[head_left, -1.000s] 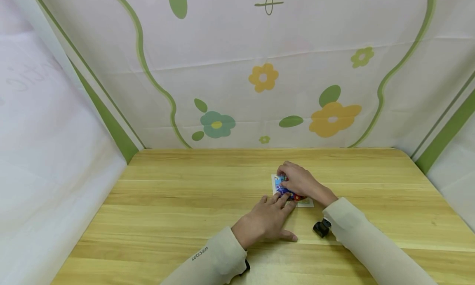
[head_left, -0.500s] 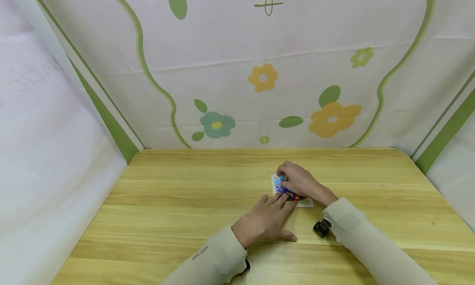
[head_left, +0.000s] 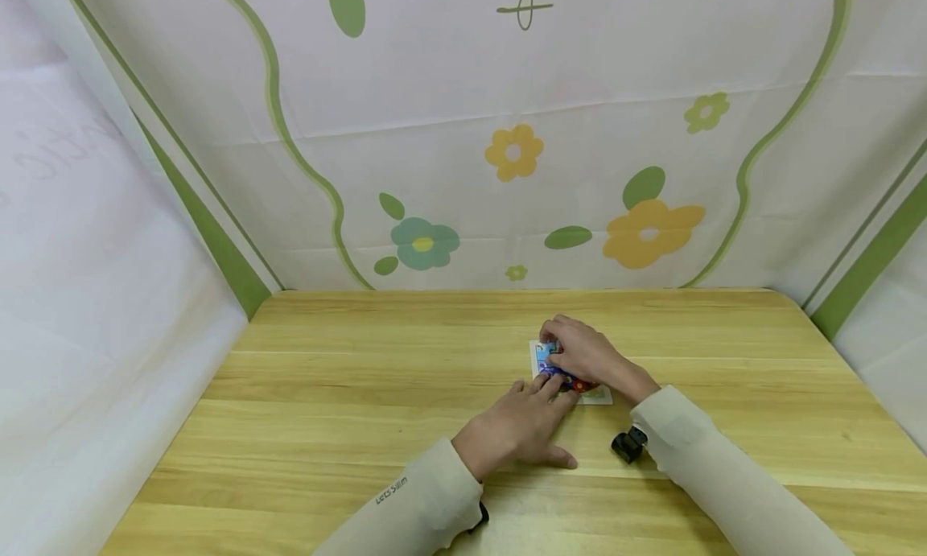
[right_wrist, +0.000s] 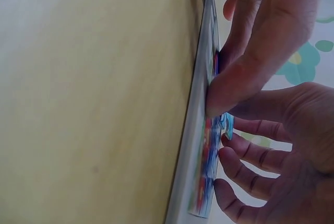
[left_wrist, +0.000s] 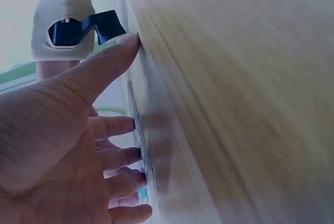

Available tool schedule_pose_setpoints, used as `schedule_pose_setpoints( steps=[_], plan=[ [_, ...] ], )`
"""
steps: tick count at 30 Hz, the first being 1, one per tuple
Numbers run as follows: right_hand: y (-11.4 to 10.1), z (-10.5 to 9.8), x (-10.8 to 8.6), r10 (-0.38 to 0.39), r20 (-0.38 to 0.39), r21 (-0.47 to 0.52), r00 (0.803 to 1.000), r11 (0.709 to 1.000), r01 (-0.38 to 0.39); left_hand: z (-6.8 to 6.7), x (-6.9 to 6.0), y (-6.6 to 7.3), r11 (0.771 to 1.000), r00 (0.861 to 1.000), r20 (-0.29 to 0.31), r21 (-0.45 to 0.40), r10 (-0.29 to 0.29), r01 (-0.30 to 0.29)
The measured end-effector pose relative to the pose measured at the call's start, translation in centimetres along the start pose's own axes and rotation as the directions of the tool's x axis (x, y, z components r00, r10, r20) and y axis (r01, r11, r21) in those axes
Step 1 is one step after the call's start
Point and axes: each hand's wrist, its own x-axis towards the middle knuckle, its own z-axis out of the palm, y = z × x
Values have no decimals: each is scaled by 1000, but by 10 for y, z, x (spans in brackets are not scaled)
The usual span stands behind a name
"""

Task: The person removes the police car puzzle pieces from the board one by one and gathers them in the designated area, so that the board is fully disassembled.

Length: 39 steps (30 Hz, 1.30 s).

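A small white-bordered board point(head_left: 533, 364) with a colourful picture of blue, purple and red lies right of centre on the table. My left hand point(head_left: 517, 431) rests its fingertips on the board's near part, fingers spread and the thumb on the wood; the left wrist view shows the hand point(left_wrist: 62, 145) palm inward. Over the board's far right part is my right hand point(head_left: 588, 355), covering much of the picture. In the right wrist view this hand point(right_wrist: 297, 145) pinches a light blue piece point(right_wrist: 228, 125) between thumb and fingers, at the board's surface.
The light wooden table point(head_left: 348, 395) extends on all sides of the board. Behind it hangs a white cloth point(head_left: 434, 170) with printed flowers, and more cloth stands at the left and right. A black wrist camera point(head_left: 628, 444) is strapped by the right sleeve.
My left hand has shifted very slightly, its thumb and fingers a little to the left. The right hand and the board stay in place.
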Motion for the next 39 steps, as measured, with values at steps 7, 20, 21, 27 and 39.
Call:
schedule_pose_setpoints(
  steps=[7, 20, 21, 27, 39],
  plan=[
    [2, 0, 2, 2, 3, 19, 1000, 1000, -2, -2, -1, 0, 1000, 1000, 7, 7, 4, -4],
    [5, -3, 1, -41, -25, 99, 999, 994, 43, -1, 0, 0, 1000, 1000, 10, -12, -4, 4],
    [5, -3, 1, -44, -29, 101, 999, 994, 47, -1, 0, 0, 1000, 1000, 10, -12, -4, 4],
    [7, -5, 1, -62, -36, 161, 997, 985, 67, -1, 0, 0, 1000, 1000, 5, -15, -3, 3],
    [14, -15, -4, -10, -37, 355, 999, 935, 22, -1, -1, 0, 1000, 1000, -4, -26, 2, -2]
  ],
)
